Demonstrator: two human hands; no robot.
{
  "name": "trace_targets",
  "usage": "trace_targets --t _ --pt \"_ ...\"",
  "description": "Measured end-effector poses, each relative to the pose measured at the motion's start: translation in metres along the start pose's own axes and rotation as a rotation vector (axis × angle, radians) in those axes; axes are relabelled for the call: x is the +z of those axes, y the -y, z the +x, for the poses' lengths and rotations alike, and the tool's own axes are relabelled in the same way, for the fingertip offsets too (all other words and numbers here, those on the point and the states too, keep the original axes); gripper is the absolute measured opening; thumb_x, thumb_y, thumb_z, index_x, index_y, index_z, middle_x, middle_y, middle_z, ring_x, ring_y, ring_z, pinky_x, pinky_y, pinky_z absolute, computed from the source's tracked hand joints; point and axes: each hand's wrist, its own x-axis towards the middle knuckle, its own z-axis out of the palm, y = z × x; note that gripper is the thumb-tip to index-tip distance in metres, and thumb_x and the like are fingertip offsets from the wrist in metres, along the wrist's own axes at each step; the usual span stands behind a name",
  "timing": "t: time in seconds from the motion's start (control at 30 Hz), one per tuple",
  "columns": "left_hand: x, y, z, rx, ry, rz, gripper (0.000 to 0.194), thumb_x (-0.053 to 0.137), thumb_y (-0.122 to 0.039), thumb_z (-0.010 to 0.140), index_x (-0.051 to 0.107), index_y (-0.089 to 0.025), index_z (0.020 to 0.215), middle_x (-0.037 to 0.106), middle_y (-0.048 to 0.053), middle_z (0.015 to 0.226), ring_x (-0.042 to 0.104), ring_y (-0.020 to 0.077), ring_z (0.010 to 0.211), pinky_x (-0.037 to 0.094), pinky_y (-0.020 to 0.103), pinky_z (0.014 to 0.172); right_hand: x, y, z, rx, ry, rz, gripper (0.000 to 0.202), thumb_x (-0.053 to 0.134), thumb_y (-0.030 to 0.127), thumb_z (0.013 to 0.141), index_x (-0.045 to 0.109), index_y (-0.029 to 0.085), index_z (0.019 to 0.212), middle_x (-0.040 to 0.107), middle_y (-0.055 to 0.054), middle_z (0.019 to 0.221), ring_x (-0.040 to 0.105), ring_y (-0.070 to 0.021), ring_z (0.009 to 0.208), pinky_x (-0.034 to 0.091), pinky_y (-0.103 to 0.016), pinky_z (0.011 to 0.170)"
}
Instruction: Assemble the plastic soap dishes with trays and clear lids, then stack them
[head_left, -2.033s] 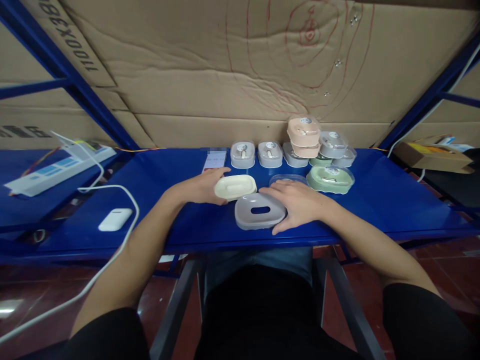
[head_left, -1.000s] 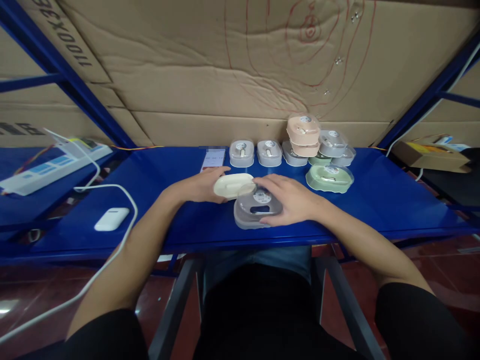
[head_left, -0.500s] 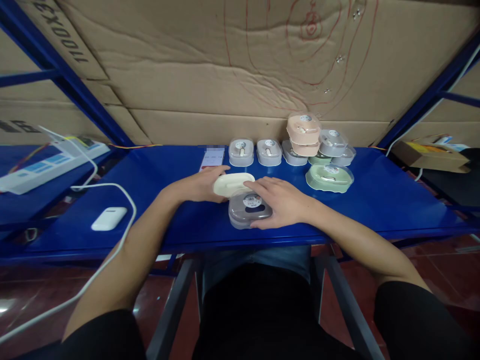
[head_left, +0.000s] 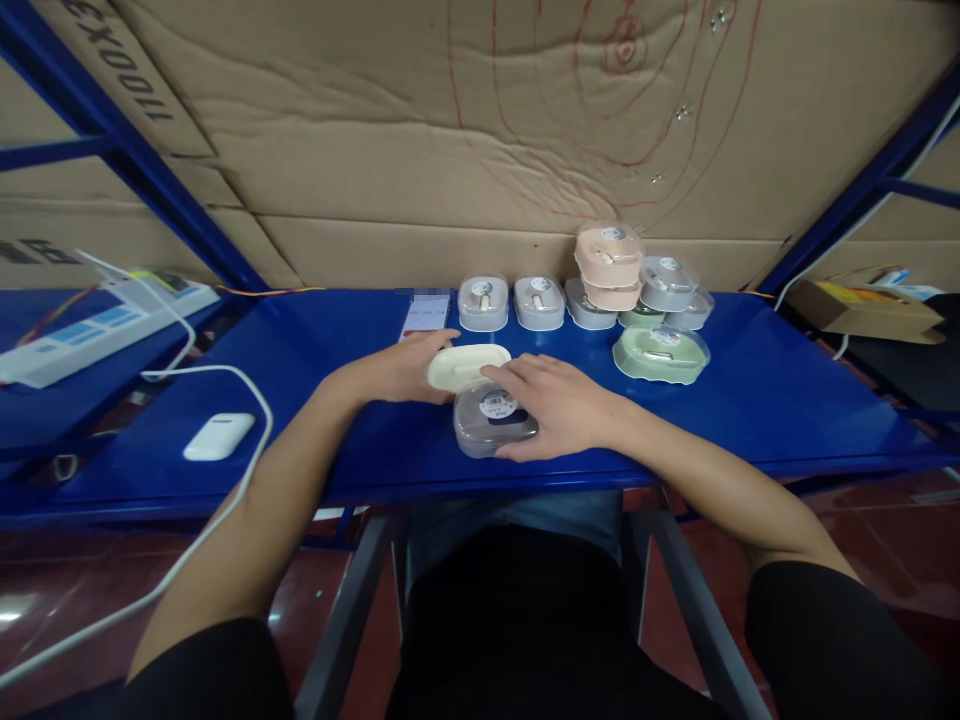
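Near the front of the blue table, my left hand (head_left: pixel 411 368) is closed on the left end of a cream oval dish (head_left: pixel 461 368). A box with a clear lid (head_left: pixel 487 420) and a round white label sits just in front of the dish, overlapping it in view. My right hand (head_left: pixel 566 405) grips this box from the right, thumb at the near side and fingers over the top. The dark patch under its lid is partly covered by my fingers. Beyond my right hand stands a green lidded box (head_left: pixel 661 355).
Grey lidded boxes (head_left: pixel 483 304) line the back, with two pink boxes (head_left: pixel 609 258) stacked among them. A phone (head_left: pixel 426 314) lies behind my left hand. At left are a white earphone case (head_left: pixel 218 437), a white cable (head_left: pixel 259 400) and a power strip (head_left: pixel 105 335).
The clear-lidded box has shifted slightly left under my right hand, and its label has turned a little. My left hand and the cream dish are almost unmoved.
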Motion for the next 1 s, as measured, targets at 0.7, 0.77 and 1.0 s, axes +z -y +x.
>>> trace_targets --t 0.7,0.77,1.0 --pt "0.04 -0.045 0.007 0.123 -0.084 -0.216 0.136 0.099 -0.062 0.069 0.031 -0.019 0.179 0.059 0.024 0.169 0.055 0.0482 0.157 0.046 0.064 0.13 -0.022 -0.045 -0.025 0.127 -0.099 0.2 0.114 0.097 0.063 0.081 0.045 0.021 0.173 0.06 -0.024 0.168 0.063 -0.0473 0.15 0.056 -0.066 0.122" --pt "0.051 -0.052 0.007 0.15 -0.11 -0.244 0.14 0.099 -0.064 0.071 0.026 -0.017 0.18 0.049 0.027 0.177 0.049 0.0486 0.162 0.042 0.064 0.134 -0.017 -0.047 -0.021 0.149 -0.076 0.159 0.114 0.098 0.061 0.08 0.046 0.018 0.172 0.061 -0.025 0.165 0.064 -0.0483 0.148 0.056 -0.067 0.121" --pt "0.066 -0.052 0.008 0.174 -0.149 -0.271 0.143 0.099 -0.067 0.073 0.019 -0.019 0.182 0.045 0.027 0.179 0.044 0.0521 0.167 0.039 0.07 0.137 -0.01 -0.047 -0.013 0.157 -0.01 0.13 0.113 0.099 0.055 0.079 0.048 0.013 0.171 0.064 -0.025 0.16 0.064 -0.0461 0.147 0.056 -0.062 0.123"
